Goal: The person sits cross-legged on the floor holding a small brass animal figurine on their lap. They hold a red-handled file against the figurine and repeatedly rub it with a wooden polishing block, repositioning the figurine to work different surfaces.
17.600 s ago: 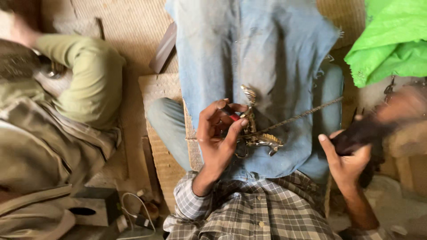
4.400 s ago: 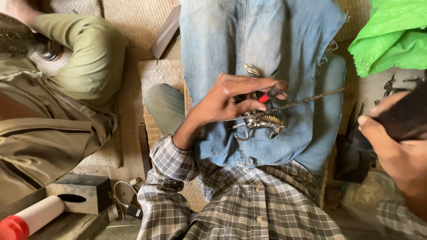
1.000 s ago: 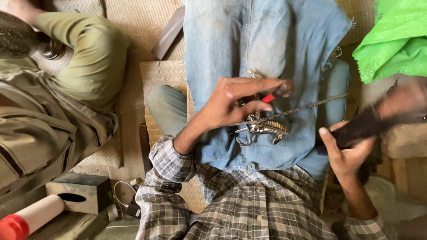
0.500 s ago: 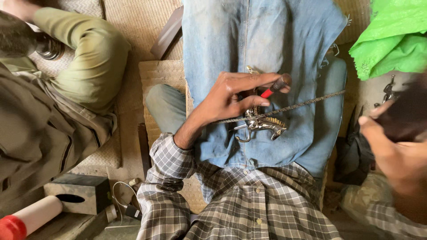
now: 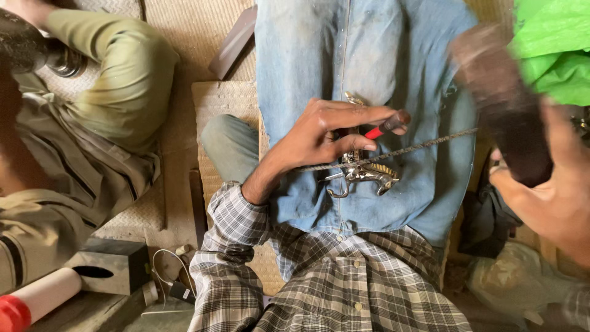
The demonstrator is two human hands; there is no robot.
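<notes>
Silver ornate metal piece (image 5: pixel 362 172) lies on denim lap.

No packages, labels, signs or screens visible.

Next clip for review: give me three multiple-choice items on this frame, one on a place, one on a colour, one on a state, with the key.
1. Where does the small silvery metal piece lie?
A. on the blue denim lap
B. on the woven mat
C. in the dark box

2. What colour is the handle of the thin tool in the left hand?
A. yellow
B. red
C. white

3. How is the right hand?
A. flat on the floor
B. empty and open
C. raised, gripping a dark blurred object

Key: 1 A, the piece rests on the denim below the fingers; 2 B, red shows between the fingertips; 3 C, the hand wraps the object's lower end.
</notes>
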